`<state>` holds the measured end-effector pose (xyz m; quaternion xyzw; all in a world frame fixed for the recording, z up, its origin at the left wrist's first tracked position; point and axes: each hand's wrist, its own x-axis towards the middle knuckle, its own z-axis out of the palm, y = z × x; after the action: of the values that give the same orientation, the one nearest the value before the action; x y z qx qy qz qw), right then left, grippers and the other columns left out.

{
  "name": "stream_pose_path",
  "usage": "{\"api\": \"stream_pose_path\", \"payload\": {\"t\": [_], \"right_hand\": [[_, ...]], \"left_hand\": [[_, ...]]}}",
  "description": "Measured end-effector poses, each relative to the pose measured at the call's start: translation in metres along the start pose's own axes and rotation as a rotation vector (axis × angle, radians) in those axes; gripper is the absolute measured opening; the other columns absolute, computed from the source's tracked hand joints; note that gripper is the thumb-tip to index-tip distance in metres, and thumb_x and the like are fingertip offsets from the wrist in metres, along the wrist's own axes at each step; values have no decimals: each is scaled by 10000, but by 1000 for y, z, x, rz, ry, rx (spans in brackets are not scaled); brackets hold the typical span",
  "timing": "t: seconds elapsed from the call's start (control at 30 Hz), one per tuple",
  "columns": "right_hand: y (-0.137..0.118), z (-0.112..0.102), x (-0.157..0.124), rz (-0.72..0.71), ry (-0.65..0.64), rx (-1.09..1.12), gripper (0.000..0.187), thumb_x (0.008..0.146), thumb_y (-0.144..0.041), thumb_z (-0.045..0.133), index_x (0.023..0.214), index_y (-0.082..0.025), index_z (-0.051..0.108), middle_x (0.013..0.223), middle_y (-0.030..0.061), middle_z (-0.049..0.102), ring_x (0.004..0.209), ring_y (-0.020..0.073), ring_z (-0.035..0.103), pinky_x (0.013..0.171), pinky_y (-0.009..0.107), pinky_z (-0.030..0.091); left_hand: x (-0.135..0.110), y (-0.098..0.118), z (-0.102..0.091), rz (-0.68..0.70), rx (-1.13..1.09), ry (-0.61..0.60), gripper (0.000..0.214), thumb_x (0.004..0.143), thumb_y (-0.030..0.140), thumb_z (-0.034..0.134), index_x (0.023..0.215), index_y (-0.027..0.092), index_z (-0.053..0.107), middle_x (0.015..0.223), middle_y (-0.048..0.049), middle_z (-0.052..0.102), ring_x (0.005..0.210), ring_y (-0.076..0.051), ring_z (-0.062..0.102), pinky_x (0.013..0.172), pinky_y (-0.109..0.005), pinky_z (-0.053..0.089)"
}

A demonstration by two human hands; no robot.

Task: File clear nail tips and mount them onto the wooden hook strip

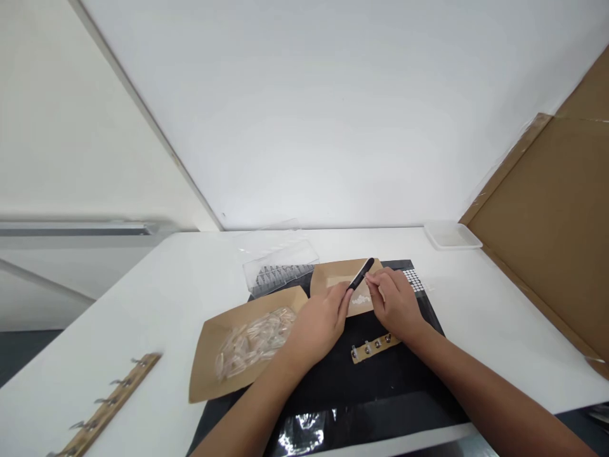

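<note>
My left hand and my right hand meet above a kraft paper tray, both holding a black nail file tilted upward. The right fingertips press against its side, and any small item there is hidden. Small white pieces lie in that tray under my hands. To the left, a second kraft tray holds a heap of transparent nail tips. A wooden strip with metal clips lies on the black mat below my right hand.
A similar clipped wooden strip lies on the white table at lower left. Behind the trays stands a transparent plastic box of grey tips. A dotted sheet, white tray and upright cardboard panel stand to the right.
</note>
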<state>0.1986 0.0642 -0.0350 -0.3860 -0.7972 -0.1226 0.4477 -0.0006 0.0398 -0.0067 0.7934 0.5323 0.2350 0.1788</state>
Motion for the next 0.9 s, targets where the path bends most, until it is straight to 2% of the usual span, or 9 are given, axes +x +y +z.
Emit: {"api": "stream_pose_path", "payload": {"t": [0.13,0.3,0.5,0.67,0.83,0.9], "right_hand": [[2,0,6,-15,-27,-32,111,1085,-176,568,991,-224,601,866,56,727,750,218,629,691,356,416],[12,3,21,12,-105,1,178,1098,-203,519,927,-224,566,817,30,693,690,206,593,664,345,363],[11,15,22,17,-131,-75,214,1101,-229,467,894,-228,519,815,54,684,702,225,578,704,360,352],[4,15,17,-40,-251,-48,241,1089,-212,454,853,-228,500,771,40,662,675,212,556,693,368,327],[7,13,24,-2,-190,-85,267,1098,-229,457,832,-235,476,739,26,639,650,205,528,695,370,305],[8,11,25,-23,-230,-43,263,1098,-224,455,835,-234,469,743,21,638,657,199,530,698,362,306]], "left_hand": [[0,-1,-1,1,-80,37,398,1111,353,381,821,214,615,712,-20,695,649,-203,653,666,-300,421],[0,2,1,-31,-184,86,471,1111,376,380,722,212,590,541,32,596,500,-148,577,607,-262,405],[-1,2,5,-74,-212,147,480,1075,373,448,640,203,561,571,15,626,517,-140,568,574,-267,339],[-2,-1,8,-93,-198,181,443,1053,357,477,664,196,613,598,-7,654,534,-149,573,584,-280,318],[-5,0,9,-67,-172,212,429,1059,357,480,693,196,633,599,-1,660,532,-141,576,568,-274,301],[-6,1,9,-57,-154,215,436,1057,342,485,671,192,623,582,-1,653,509,-135,564,562,-275,296]]}}
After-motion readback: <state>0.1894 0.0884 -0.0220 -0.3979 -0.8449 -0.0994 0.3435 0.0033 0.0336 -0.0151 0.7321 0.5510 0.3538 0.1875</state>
